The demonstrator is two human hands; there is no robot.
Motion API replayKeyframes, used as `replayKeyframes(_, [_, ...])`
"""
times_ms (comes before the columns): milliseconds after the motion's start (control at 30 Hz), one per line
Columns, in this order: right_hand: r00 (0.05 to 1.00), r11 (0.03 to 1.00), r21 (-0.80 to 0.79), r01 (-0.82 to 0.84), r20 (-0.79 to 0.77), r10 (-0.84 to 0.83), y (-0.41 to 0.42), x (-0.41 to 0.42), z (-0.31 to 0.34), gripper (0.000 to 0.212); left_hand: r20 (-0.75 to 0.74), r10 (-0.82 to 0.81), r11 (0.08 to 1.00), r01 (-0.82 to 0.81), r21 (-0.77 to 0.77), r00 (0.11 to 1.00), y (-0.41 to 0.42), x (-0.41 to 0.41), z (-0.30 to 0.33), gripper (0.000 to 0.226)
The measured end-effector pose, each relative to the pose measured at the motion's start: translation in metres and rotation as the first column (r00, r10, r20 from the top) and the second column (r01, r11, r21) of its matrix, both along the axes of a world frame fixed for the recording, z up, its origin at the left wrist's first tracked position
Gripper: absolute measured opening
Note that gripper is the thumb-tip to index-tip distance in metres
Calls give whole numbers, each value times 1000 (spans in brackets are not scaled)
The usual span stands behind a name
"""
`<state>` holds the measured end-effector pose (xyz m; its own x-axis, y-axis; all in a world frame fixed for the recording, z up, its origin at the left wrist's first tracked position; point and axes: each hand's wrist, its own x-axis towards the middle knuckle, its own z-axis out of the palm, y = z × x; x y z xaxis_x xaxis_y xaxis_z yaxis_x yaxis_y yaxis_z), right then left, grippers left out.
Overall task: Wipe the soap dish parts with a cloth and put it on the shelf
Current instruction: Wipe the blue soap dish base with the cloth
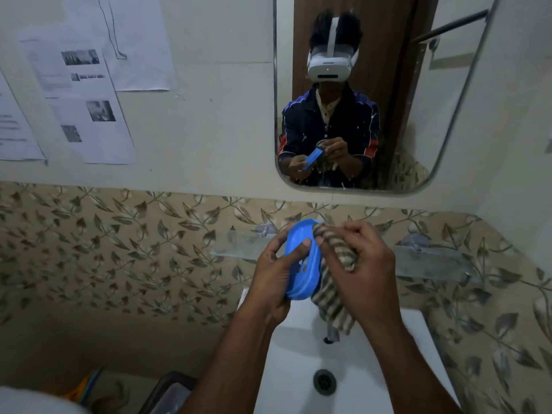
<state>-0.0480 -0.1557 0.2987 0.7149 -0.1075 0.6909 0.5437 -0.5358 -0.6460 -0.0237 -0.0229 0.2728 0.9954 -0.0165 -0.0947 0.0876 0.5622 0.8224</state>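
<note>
A blue plastic soap dish part (301,264) with slots in its floor is held upright above the sink. My left hand (276,276) grips it from the left, thumb pressed on its inner face. My right hand (363,270) is closed on a brown-and-cream striped cloth (337,279), which is pressed against the dish's right edge and hangs down below it. A glass shelf (430,261) on metal brackets runs along the wall right behind my hands; part of it is hidden by them.
A white sink (298,369) with a drain (324,382) lies below my hands, its tap mostly hidden by the cloth. A mirror (418,100) hangs above, and printed papers (80,100) are on the wall at left. A dark bin (170,392) sits at lower left.
</note>
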Motion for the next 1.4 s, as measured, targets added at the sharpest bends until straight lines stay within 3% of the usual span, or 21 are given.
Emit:
replayKeyframes(133, [1000, 1000, 6, 22, -7, -22, 0, 7, 4, 25, 16, 15, 1000, -15, 17, 1000, 3, 0, 0, 36])
replayKeyframes(300, [995, 993, -72, -95, 29, 97, 15, -27, -11, 27, 36, 47, 999, -47, -1, 998, 13, 2, 3, 39])
replayKeyframes(500, [999, 999, -1, 38, -21, -38, 1, 5, 13, 24, 94, -78, 996, 74, 48, 992, 10, -5, 3, 34])
replayKeyframes(733, [997, 992, -111, -68, 24, 71, 11, -30, -3, 25, 125, -42, 996, 32, 80, 991, 18, -1, -1, 43])
replayKeyframes(833, [999, 998, -57, -28, 36, 30, 4, -26, 3, 20, 129, -111, 989, 97, 109, 986, 15, -5, -2, 44])
replayKeyframes(1000, [996, 1000, 1, -29, -88, 29, -4, -9, 26, 6, 186, -182, 964, 138, 226, 966, 20, -10, 0, 49])
replayKeyframes(1200, [927, 976, 78, -204, -304, 218, -9, -18, 30, 12, 268, -346, 885, 218, 411, 899, 38, -16, -1, 46])
replayKeyframes(1300, [860, 948, 170, -269, -402, 316, -11, -17, 30, 13, 242, -410, 847, 269, 458, 879, 44, -18, -3, 52])
replayKeyframes(1400, [734, 877, 334, -346, -486, 475, -12, -18, 27, 12, 251, -479, 822, 330, 464, 841, 48, -20, -4, 67])
